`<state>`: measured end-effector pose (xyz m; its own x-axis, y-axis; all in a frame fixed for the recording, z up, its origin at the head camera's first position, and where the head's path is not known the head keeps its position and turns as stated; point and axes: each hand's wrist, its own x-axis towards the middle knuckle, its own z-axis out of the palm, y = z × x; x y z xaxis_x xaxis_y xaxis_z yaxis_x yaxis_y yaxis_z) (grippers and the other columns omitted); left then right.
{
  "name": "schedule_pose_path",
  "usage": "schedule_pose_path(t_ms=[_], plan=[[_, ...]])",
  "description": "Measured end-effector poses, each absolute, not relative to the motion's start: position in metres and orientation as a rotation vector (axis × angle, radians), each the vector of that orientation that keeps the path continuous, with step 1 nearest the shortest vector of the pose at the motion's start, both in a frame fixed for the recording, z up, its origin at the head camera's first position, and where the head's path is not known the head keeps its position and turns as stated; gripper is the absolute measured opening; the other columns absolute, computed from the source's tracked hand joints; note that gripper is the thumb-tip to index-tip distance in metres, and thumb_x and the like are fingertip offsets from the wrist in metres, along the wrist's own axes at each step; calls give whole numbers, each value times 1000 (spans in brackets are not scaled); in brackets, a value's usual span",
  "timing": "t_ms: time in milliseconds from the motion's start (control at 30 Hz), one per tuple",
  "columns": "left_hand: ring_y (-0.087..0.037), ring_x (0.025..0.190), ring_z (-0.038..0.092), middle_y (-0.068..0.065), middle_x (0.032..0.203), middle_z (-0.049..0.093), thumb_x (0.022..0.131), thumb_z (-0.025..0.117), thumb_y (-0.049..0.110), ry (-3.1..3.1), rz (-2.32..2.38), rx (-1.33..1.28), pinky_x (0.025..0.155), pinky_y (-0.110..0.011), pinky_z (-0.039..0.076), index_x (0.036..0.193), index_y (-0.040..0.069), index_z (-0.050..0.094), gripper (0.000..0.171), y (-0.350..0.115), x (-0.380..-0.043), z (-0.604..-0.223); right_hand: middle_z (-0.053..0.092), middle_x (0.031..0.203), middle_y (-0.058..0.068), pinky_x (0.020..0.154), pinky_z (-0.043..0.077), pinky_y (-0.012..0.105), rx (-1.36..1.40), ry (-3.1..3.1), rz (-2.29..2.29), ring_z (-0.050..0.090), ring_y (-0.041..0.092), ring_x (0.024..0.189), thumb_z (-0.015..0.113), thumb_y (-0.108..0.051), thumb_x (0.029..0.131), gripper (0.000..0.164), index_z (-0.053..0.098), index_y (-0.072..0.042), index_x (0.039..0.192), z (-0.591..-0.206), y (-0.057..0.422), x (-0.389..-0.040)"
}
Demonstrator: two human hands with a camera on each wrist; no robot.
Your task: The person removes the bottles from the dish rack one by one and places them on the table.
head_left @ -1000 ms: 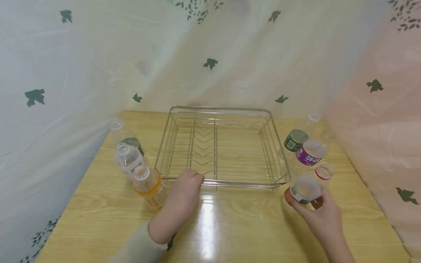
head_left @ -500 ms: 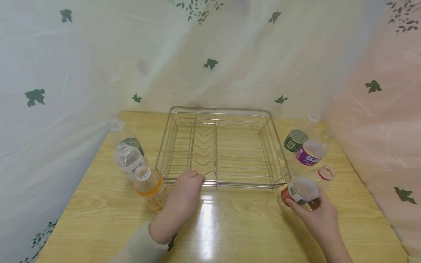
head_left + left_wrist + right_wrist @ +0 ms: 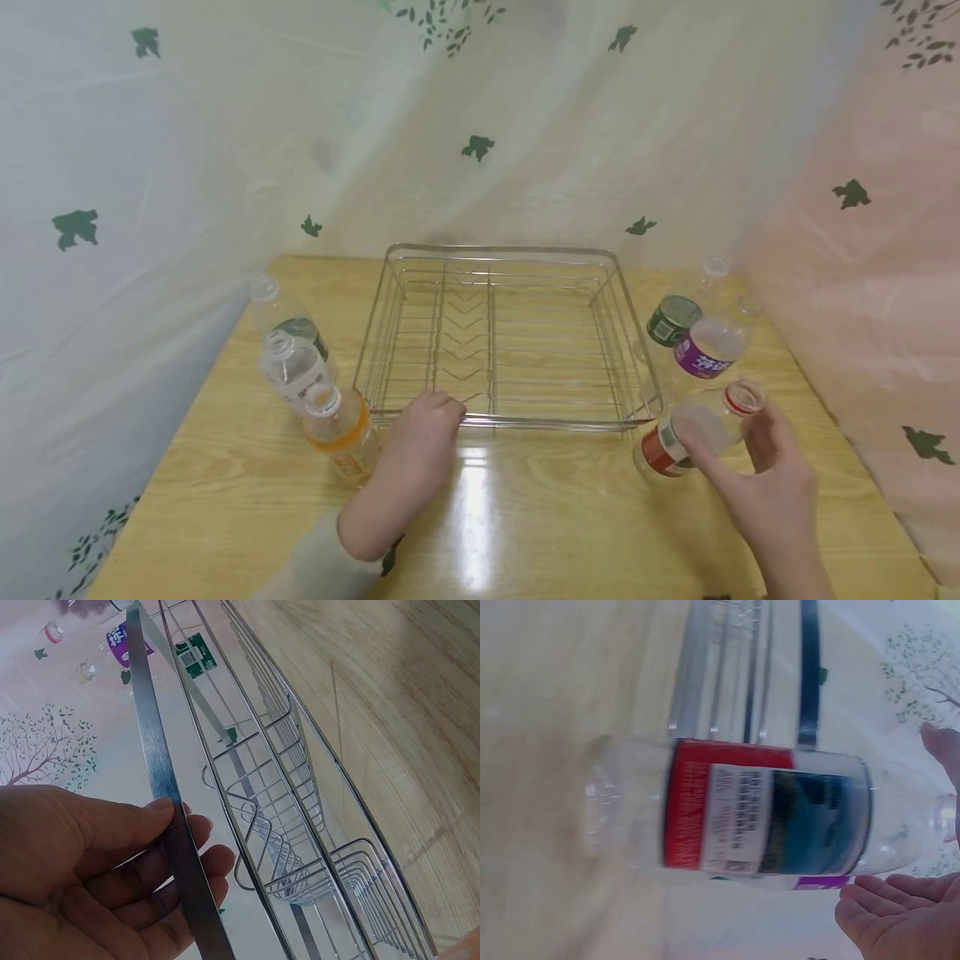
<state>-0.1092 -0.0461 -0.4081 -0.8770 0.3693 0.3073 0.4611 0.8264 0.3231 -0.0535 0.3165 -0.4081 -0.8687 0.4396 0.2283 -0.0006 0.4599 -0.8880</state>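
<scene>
At the front rail of a silver wire dish rack [image 3: 501,247], my left hand [image 3: 420,437] grips the flat metal rim; the left wrist view shows the thumb and fingers pinching that rim [image 3: 155,727]. A clear plastic bottle with a red, white and dark label [image 3: 731,814] stands upright by the rack's front right corner. My right hand [image 3: 776,483] is spread around this bottle [image 3: 663,450] near its red-ringed mouth. In the right wrist view the thumb and fingers of the right hand [image 3: 907,907] are apart, with gaps beside the bottle's upper part.
Left of the rack stand a green-label bottle [image 3: 302,327], a white-label bottle [image 3: 302,379] and an orange-banded bottle [image 3: 345,442]. On the right stand a green-label bottle [image 3: 675,321] and a purple-label bottle [image 3: 703,357]. A patterned curtain [image 3: 555,167] surrounds the wooden table [image 3: 555,517].
The red-label bottle has shifted slightly left and down onto the table. My right hand has loosened from it and drawn to the right. The left hand stays on the rack.
</scene>
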Motion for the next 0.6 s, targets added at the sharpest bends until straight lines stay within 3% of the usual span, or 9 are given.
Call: schedule_pose_path(t_ms=[167,367,600], plan=[[-23,78,64,-7,83,69,78,69,-19,-2759,-573,-664,68,-32,58,82,2,73,22,-45,-109,-409,52,147,7,108,37,19,-275,-2226,1403,46,20,137,86,9,75,88,48,-12,151,-384,314,-54],[-24,78,63,-7,82,68,77,68,-19,-2750,-582,-680,68,-33,58,81,2,73,22,-43,-110,-409,47,153,5,108,36,18,-267,-2224,1404,41,18,141,86,9,75,90,47,-15,153,-363,312,-54],[-23,78,63,-7,83,69,80,69,-17,-2791,-582,-668,69,-33,58,82,2,73,20,-41,-109,-408,46,155,2,107,34,15,-292,-2306,1303,40,15,142,89,-1,77,90,46,-18,154,-349,310,-57]])
